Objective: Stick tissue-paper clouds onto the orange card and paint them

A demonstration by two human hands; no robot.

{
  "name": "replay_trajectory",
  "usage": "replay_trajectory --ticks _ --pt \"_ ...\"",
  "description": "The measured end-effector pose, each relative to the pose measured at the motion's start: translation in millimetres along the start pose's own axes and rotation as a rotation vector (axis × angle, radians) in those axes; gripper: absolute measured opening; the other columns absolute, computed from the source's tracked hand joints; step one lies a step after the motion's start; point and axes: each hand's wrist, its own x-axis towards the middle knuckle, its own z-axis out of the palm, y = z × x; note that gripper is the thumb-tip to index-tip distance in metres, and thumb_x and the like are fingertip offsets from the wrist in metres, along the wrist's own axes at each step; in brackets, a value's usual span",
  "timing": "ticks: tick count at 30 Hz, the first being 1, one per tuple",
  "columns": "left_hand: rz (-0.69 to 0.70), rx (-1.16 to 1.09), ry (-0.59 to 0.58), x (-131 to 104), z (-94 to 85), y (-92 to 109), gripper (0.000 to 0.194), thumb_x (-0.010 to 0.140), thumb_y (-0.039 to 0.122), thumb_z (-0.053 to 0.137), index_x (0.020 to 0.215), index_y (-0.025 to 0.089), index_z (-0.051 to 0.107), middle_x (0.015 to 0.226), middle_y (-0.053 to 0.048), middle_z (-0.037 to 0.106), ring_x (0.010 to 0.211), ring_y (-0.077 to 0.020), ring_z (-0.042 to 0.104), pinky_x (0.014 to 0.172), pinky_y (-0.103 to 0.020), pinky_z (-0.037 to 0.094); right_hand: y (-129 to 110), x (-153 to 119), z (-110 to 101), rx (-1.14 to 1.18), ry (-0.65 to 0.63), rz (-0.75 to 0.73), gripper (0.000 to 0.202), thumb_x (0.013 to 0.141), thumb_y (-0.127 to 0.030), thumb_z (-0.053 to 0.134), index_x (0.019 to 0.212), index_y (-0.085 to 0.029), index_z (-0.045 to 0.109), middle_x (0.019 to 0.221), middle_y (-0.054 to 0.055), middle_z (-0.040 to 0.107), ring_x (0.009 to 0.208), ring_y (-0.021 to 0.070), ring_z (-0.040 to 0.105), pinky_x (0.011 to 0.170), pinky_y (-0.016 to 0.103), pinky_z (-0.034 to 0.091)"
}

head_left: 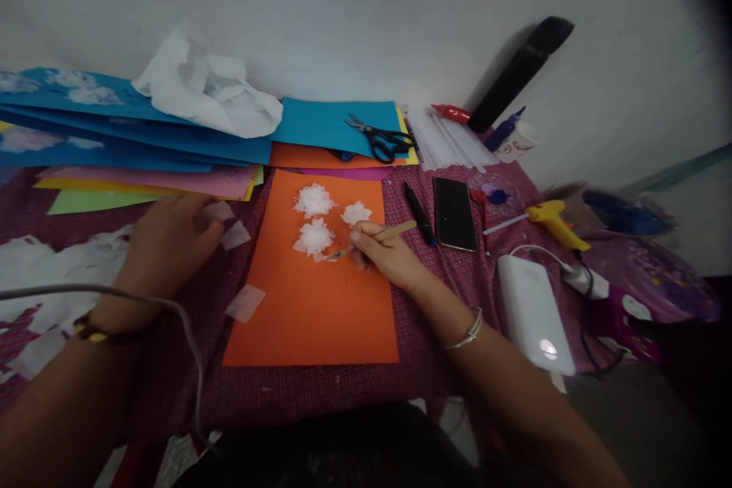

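- Three white paper tufts (314,235) sat on one orange sheet (320,313): two to the left of the right grip (381,248), one just beyond it
- One wooden stick (400,229) was clamped between the right grip's thumb and fingers, its lower end slanting left to just beside the nearest tuft
- Three loose white squares (246,303) showed: two just beside the left grip (171,236), one across the orange sheet's left edge, between both grips
- One black marker (419,213) and one phone (455,213) lay on the desk (354,389) to the right grip's right; one white power bank (529,305) lay farther right
- One pair of scissors (386,141) lay well beyond the right grip
- The right forearm (503,366) reached in from the lower right, fingers bent around the stick
- The left forearm (74,396) came from the lower left, back of the grip upward, fingers curled; whether they pinched a square could not be told
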Motion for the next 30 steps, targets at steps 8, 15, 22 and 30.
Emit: replay_trajectory --ticks 8,15,22,30 --pt "0.232 0.078 0.147 -10 15.2 15 0.04 0.087 0.036 0.048 0.11 0.011 0.069 0.117 -0.017 0.064 0.11 -0.0357 0.057 0.097 -0.051 0.045 3 1 5 -0.127 0.056 -0.053 0.039 0.093 -0.055 0.048 0.074 -0.021 0.051 0.059 -0.004 0.048 0.052 0.0097 0.045 0.05 0.024 0.035" --pt "0.417 -0.063 0.034 -26 31.8 37 0.02 0.091 0.027 0.051 0.098 0.016 0.067 0.106 -0.011 0.066 0.101 -0.0278 0.058 0.089 -0.044 0.044 4 0 6 -0.236 0.004 -0.041 0.034 0.096 -0.049 0.046 0.078 -0.02 0.053 0.068 -0.001 0.057 0.062 0.0115 0.053 0.058 0.025 0.041" --pt "0.515 -0.173 -0.222 -38 43.7 55 0.017 0.093 0.019 0.044 0.086 0.017 0.059 0.089 -0.009 0.061 0.086 -0.0224 0.056 0.078 -0.036 0.044 5 -2 11 -0.357 -0.014 -0.085 0.024 0.098 -0.038 0.045 0.084 -0.023 0.057 0.078 -0.001 0.058 0.072 0.0139 0.053 0.068 0.028 0.042" --pt "0.492 -0.198 -0.267 -35 41.6 54 0.018 0.093 0.02 0.043 0.084 0.019 0.058 0.087 -0.007 0.059 0.086 -0.0222 0.055 0.078 -0.036 0.044 2 1 4 -0.115 0.046 -0.05 0.034 0.095 -0.051 0.045 0.082 -0.021 0.054 0.07 -0.001 0.059 0.057 0.0114 0.051 0.055 0.025 0.041"
